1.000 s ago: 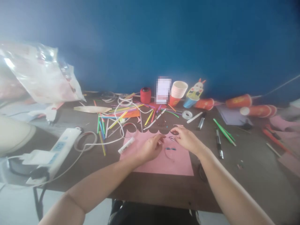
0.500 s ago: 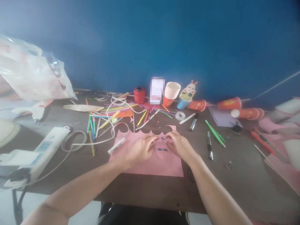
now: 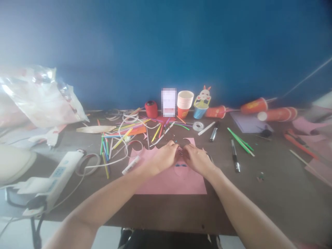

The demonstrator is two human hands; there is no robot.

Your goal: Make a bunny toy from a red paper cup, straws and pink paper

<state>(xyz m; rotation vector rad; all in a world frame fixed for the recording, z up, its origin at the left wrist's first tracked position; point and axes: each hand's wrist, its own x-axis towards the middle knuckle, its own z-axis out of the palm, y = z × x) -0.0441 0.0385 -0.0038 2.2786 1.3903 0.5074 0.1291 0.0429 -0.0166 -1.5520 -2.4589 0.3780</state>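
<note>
A pink sheet of paper with a scalloped far edge lies in front of me. Over its far half, my left hand and my right hand almost meet, fingers bent and pinched. Between the fingertips shows a small piece with dark outlines; its kind is too small to tell. My right fingers are closed on it, while whatever the left fingers grip is hidden. Just nearer to me, a round pink cutout bearing two dark blue marks rests on the sheet. By my left forearm lies a white tube.
Straws and strips litter the table behind, crossed by a white cable from a power strip. Stacked paper cups, a blue cup with a rabbit figure and tape stand farther back. Pens lie to the right.
My hands have come together, the left moving up and right until its fingertips nearly touch the right's. The small dark-outlined piece is now mostly covered by fingers. The camera view has shifted slightly.
</note>
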